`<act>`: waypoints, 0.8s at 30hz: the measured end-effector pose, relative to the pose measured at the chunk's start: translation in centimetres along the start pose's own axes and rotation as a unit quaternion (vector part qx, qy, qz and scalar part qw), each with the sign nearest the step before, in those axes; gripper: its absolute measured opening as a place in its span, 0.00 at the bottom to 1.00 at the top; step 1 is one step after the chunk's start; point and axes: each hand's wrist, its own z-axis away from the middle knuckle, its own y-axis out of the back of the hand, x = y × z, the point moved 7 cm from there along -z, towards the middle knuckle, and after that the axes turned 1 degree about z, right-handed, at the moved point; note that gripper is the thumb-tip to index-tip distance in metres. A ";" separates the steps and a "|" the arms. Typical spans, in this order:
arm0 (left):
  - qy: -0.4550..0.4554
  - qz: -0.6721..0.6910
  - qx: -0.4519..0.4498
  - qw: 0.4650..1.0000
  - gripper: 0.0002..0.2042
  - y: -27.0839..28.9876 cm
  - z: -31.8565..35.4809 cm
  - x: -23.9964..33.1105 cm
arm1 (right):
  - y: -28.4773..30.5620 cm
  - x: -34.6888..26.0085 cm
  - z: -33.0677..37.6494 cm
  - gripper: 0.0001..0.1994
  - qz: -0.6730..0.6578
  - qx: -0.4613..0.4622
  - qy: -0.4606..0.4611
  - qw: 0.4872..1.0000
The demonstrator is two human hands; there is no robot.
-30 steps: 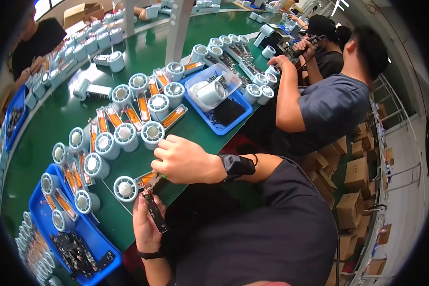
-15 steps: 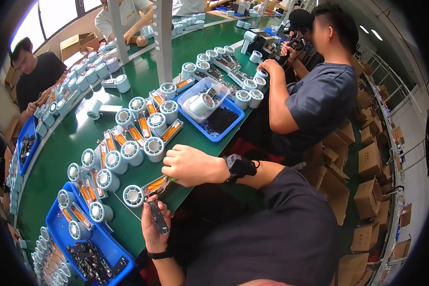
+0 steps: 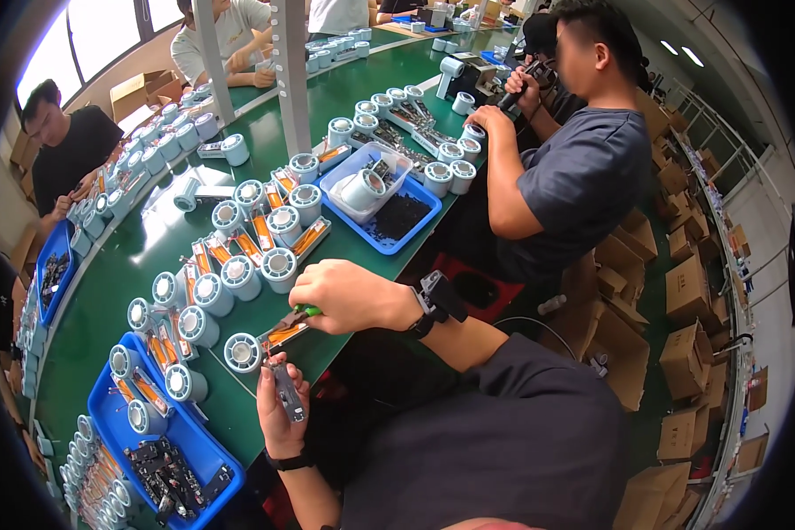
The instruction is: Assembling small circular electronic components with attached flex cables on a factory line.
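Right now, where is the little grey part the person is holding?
In the head view it sits low and left of centre, in the left hand, at the green table edge, just below a white round fan part and right of the blue tray.

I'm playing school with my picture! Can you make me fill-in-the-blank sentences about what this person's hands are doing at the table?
1. The left hand holds a small grey ____ part.
2. The right hand grips a tool with a ____ handle.
3. The long table has a ____ top.
4. The tray by the left hand is ____.

Missing words: flat; green; green; blue
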 end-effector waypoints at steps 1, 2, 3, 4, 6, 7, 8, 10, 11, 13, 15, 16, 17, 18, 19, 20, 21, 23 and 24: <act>-0.005 -0.021 0.009 1.000 0.20 -0.1 0.1 0.1 | -0.1 -0.2 0.0 0.12 -0.005 -0.003 0.009 1.000; -0.007 -0.042 0.016 0.999 0.20 -0.2 0.1 0.1 | -0.1 -0.2 0.0 0.12 -0.004 -0.003 0.005 1.000; -0.009 -0.062 0.023 0.998 0.20 -0.3 0.1 0.0 | -0.2 -0.4 0.0 0.11 -0.006 -0.008 0.019 1.000; -0.004 -0.061 0.023 0.998 0.20 -0.4 0.1 -0.1 | -0.2 -0.5 0.0 0.10 -0.009 -0.012 0.034 0.999; -0.008 -0.079 0.026 0.997 0.20 -0.2 0.2 -0.2 | -0.3 -0.3 0.3 0.09 -0.011 -0.017 0.043 0.999; -0.013 -0.088 0.030 0.996 0.20 -0.1 0.2 0.0 | -0.5 -0.4 0.2 0.09 -0.011 -0.020 0.050 0.998; -0.012 -0.087 0.034 0.996 0.20 0.0 0.0 0.0 | -0.7 -0.4 0.2 0.09 -0.014 -0.022 0.057 0.998; -0.011 -0.083 0.028 0.996 0.20 0.4 0.1 -0.1 | -1.0 -0.1 -0.4 0.09 -0.032 -0.033 0.072 0.996; -0.016 -0.082 0.040 0.996 0.19 0.7 1.4 0.4 | -1.5 -0.3 -0.7 0.10 -0.026 -0.056 0.077 0.995; -0.005 -0.140 0.078 0.987 0.19 0.5 1.2 0.2 | -1.8 -0.5 -1.1 0.12 -0.018 -0.065 0.082 0.994; 0.002 -0.145 -0.002 0.989 0.19 -1.4 0.3 -0.3 | -1.4 -0.3 -0.9 0.16 -0.016 -0.063 0.062 0.996; 0.004 -0.134 -0.008 0.991 0.18 -0.7 0.1 -0.4 | -1.7 -0.4 -1.3 0.18 0.000 -0.075 0.056 0.996; -0.003 -0.130 0.003 0.991 0.17 -0.7 0.3 -0.3 | -1.8 -0.8 -1.7 0.19 -0.003 -0.081 0.069 0.994; 0.000 -0.122 0.002 0.992 0.17 -1.0 0.3 -0.5 | -1.5 -1.4 -1.9 0.19 0.016 -0.073 0.074 0.994; 0.013 -0.115 0.010 0.993 0.18 -0.9 0.1 -0.7 | -0.8 -1.6 -2.1 0.20 0.041 -0.059 0.070 0.995; 0.027 -0.107 0.014 0.994 0.20 -0.9 0.3 -0.9 | -0.7 -2.0 -2.4 0.20 0.041 -0.075 0.070 0.994; 0.018 -0.098 0.039 0.994 0.20 -1.0 0.4 -1.0 | -0.6 -2.0 -2.4 0.20 0.051 -0.088 0.062 0.993; 0.022 -0.083 0.021 0.996 0.18 -1.8 0.0 -0.7 | -0.8 -2.1 -2.7 0.20 0.049 -0.106 0.073 0.990; 0.017 -0.084 0.031 0.996 0.18 -1.4 0.1 -0.4 | -0.8 -2.1 -2.8 0.20 0.066 -0.110 0.067 0.989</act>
